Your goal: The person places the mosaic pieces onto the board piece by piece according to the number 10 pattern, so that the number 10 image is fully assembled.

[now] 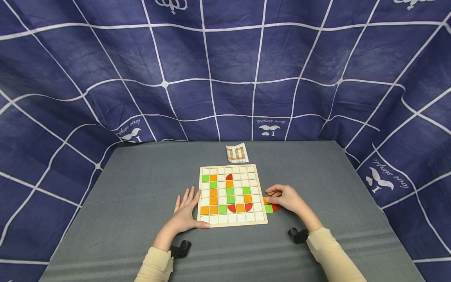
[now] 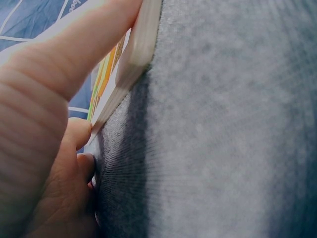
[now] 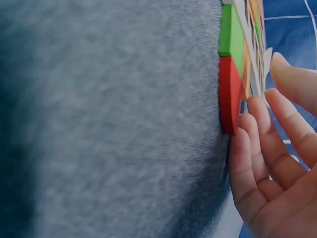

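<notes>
A square wooden board with a grid of white cells lies on the table, several cells filled with green, orange and red tiles. My left hand rests at its left edge with fingers spread, the thumb lying on the near left corner. Against the board's right edge sit loose tiles: an orange tile, a green tile and a red rounded tile. Over these is my right hand, fingers loosely bent. In the right wrist view its thumb and forefinger stand apart, and the lower fingertips are beside the red tile.
Behind the board lies a small pattern card with a coloured grid. A grey cloth covers the table. Blue curtain with white lines surrounds the back and sides. Each wrist wears a black camera.
</notes>
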Action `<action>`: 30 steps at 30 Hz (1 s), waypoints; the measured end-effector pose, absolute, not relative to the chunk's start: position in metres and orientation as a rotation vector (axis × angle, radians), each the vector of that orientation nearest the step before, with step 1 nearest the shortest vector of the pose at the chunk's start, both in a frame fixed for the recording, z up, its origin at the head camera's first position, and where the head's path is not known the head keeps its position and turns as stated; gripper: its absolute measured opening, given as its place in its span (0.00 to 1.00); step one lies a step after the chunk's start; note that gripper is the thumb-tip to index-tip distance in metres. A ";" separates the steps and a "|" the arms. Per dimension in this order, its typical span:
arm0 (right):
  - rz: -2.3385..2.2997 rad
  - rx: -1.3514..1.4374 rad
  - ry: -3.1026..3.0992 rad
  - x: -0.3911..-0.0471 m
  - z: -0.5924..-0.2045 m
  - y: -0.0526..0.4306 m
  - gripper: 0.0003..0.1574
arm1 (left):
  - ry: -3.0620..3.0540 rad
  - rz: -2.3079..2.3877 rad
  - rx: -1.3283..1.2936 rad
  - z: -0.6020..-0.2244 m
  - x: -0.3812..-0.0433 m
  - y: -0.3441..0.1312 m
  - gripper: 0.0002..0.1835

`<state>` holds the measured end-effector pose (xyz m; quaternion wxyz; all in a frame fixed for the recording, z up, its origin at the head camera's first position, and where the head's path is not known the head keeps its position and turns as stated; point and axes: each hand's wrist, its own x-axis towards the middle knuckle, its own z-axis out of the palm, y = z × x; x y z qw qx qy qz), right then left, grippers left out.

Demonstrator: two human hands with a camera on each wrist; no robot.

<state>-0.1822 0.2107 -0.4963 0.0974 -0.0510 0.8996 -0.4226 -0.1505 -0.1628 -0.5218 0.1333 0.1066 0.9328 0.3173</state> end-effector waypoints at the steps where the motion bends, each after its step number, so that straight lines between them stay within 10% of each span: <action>1: -1.237 -0.152 2.662 -0.182 -0.497 0.211 0.17 | 2.706 0.919 0.310 -0.522 -0.150 -0.163 0.73; 30: -1.110 -0.156 2.704 -0.176 -0.496 0.210 0.11 | 2.710 0.928 0.306 -0.521 -0.149 -0.162 0.73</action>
